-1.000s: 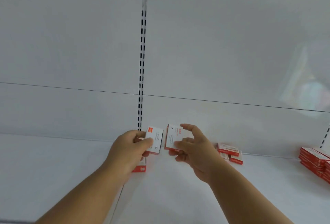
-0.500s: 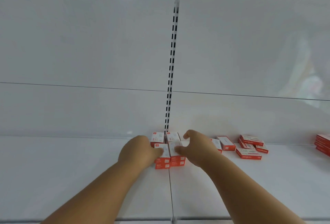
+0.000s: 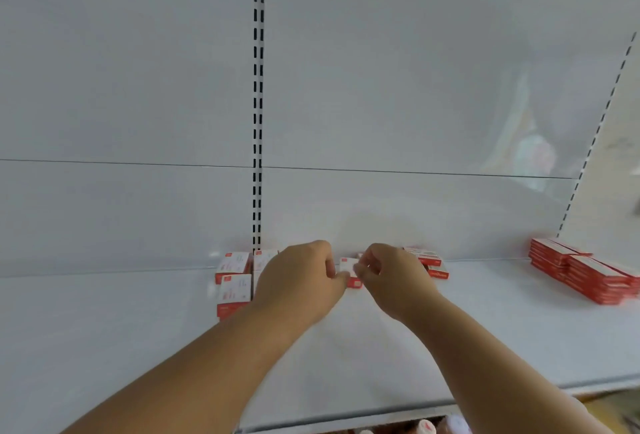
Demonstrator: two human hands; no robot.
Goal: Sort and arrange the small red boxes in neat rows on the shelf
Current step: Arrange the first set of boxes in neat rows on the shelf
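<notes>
A small red-and-white box (image 3: 349,271) sat between the two hands on the white shelf (image 3: 138,329), a little to the right of the slotted upright (image 3: 258,122) on the back wall. The left hand (image 3: 298,281) and the right hand (image 3: 391,278) met over it, fingertips curled in and pinching it from either side, probably to square it up before it joined a row.

Just right of the upright's foot, and partly behind the left hand, stood the arranged boxes (image 3: 235,278), packed side by side and stacked, their white faces up and red edges towards the viewer. This looked like the start of the neat rows, placed against the back wall so later boxes could line up with them.

Further right of the upright, behind the right hand, lay a few loose boxes (image 3: 429,262) at odd angles, seemingly not yet sorted. Far to the right of the upright, a taller stacked pile (image 3: 585,274) waited near the shelf's end.

Motion blur softened the hands and the held box, so the exact finger contact and the printing could not be read. The left hand hid how many arranged boxes there were, and the right hand covered part of the loose ones.
</notes>
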